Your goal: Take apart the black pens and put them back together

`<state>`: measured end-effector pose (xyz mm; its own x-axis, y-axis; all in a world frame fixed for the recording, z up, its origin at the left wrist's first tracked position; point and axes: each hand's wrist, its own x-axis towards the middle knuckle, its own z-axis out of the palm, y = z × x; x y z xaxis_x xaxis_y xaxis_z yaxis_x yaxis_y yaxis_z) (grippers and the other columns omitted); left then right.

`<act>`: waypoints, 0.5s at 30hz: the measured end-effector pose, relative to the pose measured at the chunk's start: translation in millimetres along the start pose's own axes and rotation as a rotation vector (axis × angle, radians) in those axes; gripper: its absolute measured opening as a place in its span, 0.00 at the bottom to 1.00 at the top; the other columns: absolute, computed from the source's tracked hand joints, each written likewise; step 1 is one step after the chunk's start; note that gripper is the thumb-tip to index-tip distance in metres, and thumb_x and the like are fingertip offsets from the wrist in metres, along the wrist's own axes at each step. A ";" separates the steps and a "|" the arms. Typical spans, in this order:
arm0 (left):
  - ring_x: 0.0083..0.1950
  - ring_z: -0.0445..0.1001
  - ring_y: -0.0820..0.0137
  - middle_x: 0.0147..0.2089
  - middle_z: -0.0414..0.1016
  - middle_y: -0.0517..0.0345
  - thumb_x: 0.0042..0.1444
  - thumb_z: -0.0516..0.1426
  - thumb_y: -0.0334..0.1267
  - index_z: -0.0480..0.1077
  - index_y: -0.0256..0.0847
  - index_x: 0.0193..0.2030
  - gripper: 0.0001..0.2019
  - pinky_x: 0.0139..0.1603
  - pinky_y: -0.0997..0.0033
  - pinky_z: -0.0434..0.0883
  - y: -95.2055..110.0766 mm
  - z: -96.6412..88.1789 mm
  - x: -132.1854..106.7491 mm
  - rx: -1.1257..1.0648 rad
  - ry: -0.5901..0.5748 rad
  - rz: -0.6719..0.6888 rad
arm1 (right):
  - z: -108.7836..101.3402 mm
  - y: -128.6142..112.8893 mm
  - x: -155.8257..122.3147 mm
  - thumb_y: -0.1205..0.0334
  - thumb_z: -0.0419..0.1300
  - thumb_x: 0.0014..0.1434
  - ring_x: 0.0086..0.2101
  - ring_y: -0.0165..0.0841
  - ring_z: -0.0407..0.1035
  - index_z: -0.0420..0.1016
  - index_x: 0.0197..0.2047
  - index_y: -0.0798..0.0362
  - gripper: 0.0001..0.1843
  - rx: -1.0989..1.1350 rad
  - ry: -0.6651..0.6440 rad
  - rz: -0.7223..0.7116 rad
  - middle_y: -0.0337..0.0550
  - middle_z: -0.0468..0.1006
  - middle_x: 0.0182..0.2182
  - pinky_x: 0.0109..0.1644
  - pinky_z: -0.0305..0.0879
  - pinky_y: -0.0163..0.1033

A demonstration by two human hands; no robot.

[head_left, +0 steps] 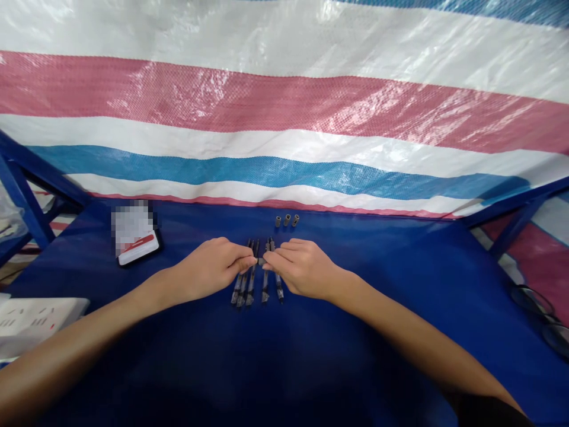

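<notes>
My left hand [216, 268] and my right hand [306, 268] meet near the middle of the blue table, both closed in a pinch. Between their fingertips is a small grey piece [261, 261], mostly covered, so its exact kind is hidden. Beneath and beside the hands lie several slim dark pens [250, 289] with clear sections, side by side and pointing away from me. Two of them [265, 290] lie apart on the right, partly hidden by my right hand. Behind the hands, three short grey hollow cylinders [287, 220] stand in a row.
A dark-edged phone-like device [138, 249], partly pixelated, lies at the left. A white power strip [42, 317] is at the near left. Blue frame bars [31, 204] flank the blue table [200, 356]. A striped plastic sheet [284, 107] hangs behind. Black cable loops [533, 301] are at far right.
</notes>
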<state>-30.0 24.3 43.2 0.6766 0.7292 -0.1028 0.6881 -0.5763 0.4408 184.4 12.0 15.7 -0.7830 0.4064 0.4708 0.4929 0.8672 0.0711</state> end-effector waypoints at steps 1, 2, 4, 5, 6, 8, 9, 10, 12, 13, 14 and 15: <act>0.22 0.62 0.75 0.19 0.64 0.64 0.64 0.44 0.42 0.64 0.39 0.23 0.19 0.27 0.74 0.53 0.0 1.2 0.5 -0.003 -0.013 -0.016 | 0.6 -0.8 -0.7 0.64 0.45 0.68 0.22 0.28 0.59 0.70 0.29 0.58 0.19 -0.011 -0.011 -0.001 0.39 0.68 0.20 0.30 0.54 0.37; 0.23 0.62 0.75 0.20 0.64 0.63 0.64 0.44 0.42 0.64 0.39 0.24 0.19 0.28 0.74 0.53 0.2 2.2 1.1 -0.008 -0.025 -0.032 | 1.2 -1.4 -1.4 0.64 0.46 0.68 0.22 0.29 0.58 0.70 0.28 0.58 0.19 -0.022 -0.021 -0.002 0.38 0.67 0.19 0.29 0.53 0.37; 0.23 0.61 0.75 0.19 0.63 0.64 0.64 0.44 0.42 0.63 0.39 0.23 0.19 0.28 0.73 0.52 0.6 3.3 2.4 -0.027 -0.047 -0.057 | 2.0 -1.9 -2.4 0.65 0.46 0.67 0.22 0.29 0.59 0.69 0.28 0.57 0.17 -0.034 -0.045 0.004 0.39 0.67 0.19 0.29 0.53 0.37; 0.22 0.60 0.75 0.19 0.63 0.64 0.64 0.45 0.42 0.63 0.39 0.23 0.19 0.28 0.73 0.52 0.8 3.4 2.9 -0.038 -0.055 -0.064 | 2.3 -1.8 -2.5 0.65 0.47 0.66 0.22 0.29 0.59 0.69 0.28 0.57 0.17 -0.031 -0.061 0.011 0.39 0.67 0.20 0.30 0.53 0.37; 0.23 0.60 0.75 0.20 0.63 0.64 0.64 0.44 0.43 0.63 0.39 0.23 0.19 0.29 0.73 0.53 0.9 3.4 3.4 -0.050 -0.062 -0.065 | 2.6 -1.5 -2.5 0.65 0.47 0.66 0.22 0.29 0.59 0.69 0.29 0.57 0.16 -0.022 -0.079 0.020 0.39 0.68 0.20 0.30 0.53 0.37; 0.23 0.60 0.75 0.20 0.63 0.64 0.63 0.44 0.43 0.63 0.39 0.23 0.19 0.29 0.73 0.53 0.9 3.1 4.1 -0.066 -0.070 -0.066 | 3.3 -1.1 -1.9 0.65 0.46 0.65 0.22 0.29 0.59 0.69 0.30 0.57 0.15 -0.006 -0.111 0.035 0.39 0.68 0.21 0.30 0.54 0.37; 0.23 0.60 0.75 0.20 0.63 0.64 0.63 0.45 0.43 0.64 0.39 0.23 0.19 0.29 0.73 0.53 0.8 3.0 4.2 -0.066 -0.071 -0.070 | 3.7 -1.1 -1.5 0.65 0.46 0.65 0.22 0.29 0.59 0.69 0.30 0.57 0.15 -0.004 -0.120 0.038 0.40 0.68 0.21 0.30 0.54 0.37; 0.23 0.60 0.75 0.20 0.63 0.64 0.63 0.45 0.43 0.64 0.39 0.24 0.19 0.30 0.73 0.53 0.7 2.9 4.3 -0.064 -0.069 -0.075 | 4.2 -1.2 -1.1 0.66 0.46 0.65 0.23 0.30 0.60 0.69 0.30 0.57 0.15 -0.007 -0.123 0.037 0.40 0.68 0.21 0.30 0.53 0.37; 0.23 0.61 0.75 0.20 0.63 0.64 0.63 0.45 0.44 0.65 0.39 0.24 0.19 0.30 0.74 0.53 0.4 2.8 4.6 -0.053 -0.068 -0.083 | 5.5 -1.9 -0.5 0.67 0.46 0.65 0.23 0.30 0.60 0.69 0.30 0.57 0.15 -0.019 -0.121 0.034 0.40 0.68 0.20 0.30 0.53 0.37; 0.23 0.60 0.75 0.20 0.63 0.64 0.62 0.45 0.44 0.65 0.39 0.24 0.19 0.30 0.74 0.53 0.2 2.8 4.8 -0.047 -0.067 -0.084 | 6.2 -2.2 -0.4 0.67 0.46 0.65 0.23 0.31 0.60 0.69 0.30 0.57 0.15 -0.023 -0.122 0.035 0.40 0.67 0.20 0.29 0.53 0.37; 0.23 0.60 0.75 0.20 0.63 0.64 0.62 0.45 0.44 0.65 0.39 0.24 0.18 0.30 0.74 0.53 0.0 2.7 5.1 -0.039 -0.067 -0.082 | 6.7 -2.4 -0.4 0.67 0.45 0.65 0.23 0.31 0.60 0.69 0.30 0.57 0.15 -0.023 -0.127 0.039 0.41 0.67 0.20 0.29 0.53 0.37; 0.23 0.60 0.75 0.20 0.63 0.64 0.62 0.45 0.44 0.65 0.39 0.25 0.18 0.30 0.74 0.53 -0.1 2.6 5.4 -0.031 -0.065 -0.079 | 7.2 -2.4 -0.6 0.67 0.44 0.65 0.23 0.31 0.60 0.68 0.31 0.57 0.16 -0.020 -0.135 0.047 0.41 0.67 0.20 0.29 0.53 0.37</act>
<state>-25.7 27.4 40.3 0.6368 0.7459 -0.1953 0.7322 -0.5057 0.4563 180.9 11.8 8.9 -0.8024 0.4824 0.3513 0.5363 0.8411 0.0700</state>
